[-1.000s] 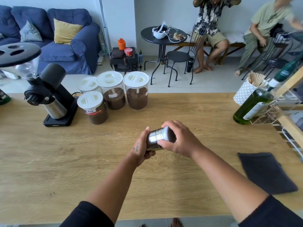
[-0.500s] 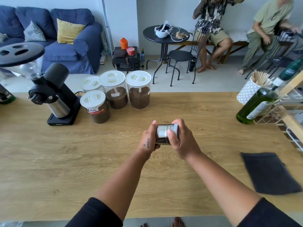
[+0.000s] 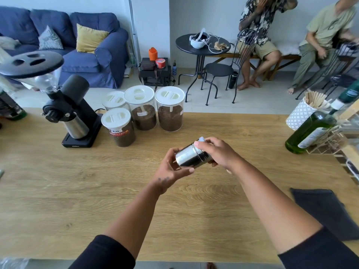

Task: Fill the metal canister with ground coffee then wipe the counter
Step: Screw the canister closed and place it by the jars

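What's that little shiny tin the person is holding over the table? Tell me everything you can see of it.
The metal canister is a small cylinder, seemingly polished steel, with a darker band near one end. It is tilted almost onto its side, held above the wooden counter. The left hand cups its lower end; the right hand grips the upper end, covering its top.

The left hand [image 3: 171, 168] and right hand [image 3: 218, 152] grip the tilted metal canister [image 3: 189, 157] over the middle of the counter [image 3: 77, 191]. 4 coffee jars [image 3: 144, 115] stand at 11 o'clock, the grinder [image 3: 71, 113] at 10, a dark cloth [image 3: 326, 212] at 4.
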{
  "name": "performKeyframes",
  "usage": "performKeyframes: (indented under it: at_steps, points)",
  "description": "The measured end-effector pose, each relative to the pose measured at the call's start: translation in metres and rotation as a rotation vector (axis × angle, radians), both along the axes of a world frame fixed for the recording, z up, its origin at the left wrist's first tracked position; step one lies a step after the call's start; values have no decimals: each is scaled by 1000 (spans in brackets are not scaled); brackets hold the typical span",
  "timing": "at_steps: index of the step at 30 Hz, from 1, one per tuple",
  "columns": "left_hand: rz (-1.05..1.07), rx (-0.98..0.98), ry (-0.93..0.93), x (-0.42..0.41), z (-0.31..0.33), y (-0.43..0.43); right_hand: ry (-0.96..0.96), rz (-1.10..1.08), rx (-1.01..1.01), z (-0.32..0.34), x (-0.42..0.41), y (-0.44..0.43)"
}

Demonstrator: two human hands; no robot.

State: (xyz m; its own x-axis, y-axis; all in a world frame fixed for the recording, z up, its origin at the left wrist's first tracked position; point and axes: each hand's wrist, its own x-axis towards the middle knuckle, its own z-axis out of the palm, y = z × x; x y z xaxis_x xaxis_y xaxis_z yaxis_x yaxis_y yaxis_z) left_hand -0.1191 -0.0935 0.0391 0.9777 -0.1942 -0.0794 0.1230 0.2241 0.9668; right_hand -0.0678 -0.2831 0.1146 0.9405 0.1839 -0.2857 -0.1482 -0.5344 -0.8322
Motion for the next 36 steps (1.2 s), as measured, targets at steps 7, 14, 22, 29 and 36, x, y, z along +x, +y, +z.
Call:
performKeyframes:
  at_steps: [7, 14, 22, 29, 36]
  points:
    - [281, 257, -199, -1, -9, -12, 2, 31, -231, 0, 8, 21]
    - [10, -330, 159, 7, 2, 14, -361, 464, -234, 9, 11, 7]
    - [132, -93, 213, 12, 15, -16, -753, 274, -101, -11, -5, 19]
    - [212, 132, -39, 5, 18, -16, -342, 55, -80, -10, -1, 26]
    - [66, 438, -251, 1, 10, -7, 188, 41, -104, -1, 7, 18]
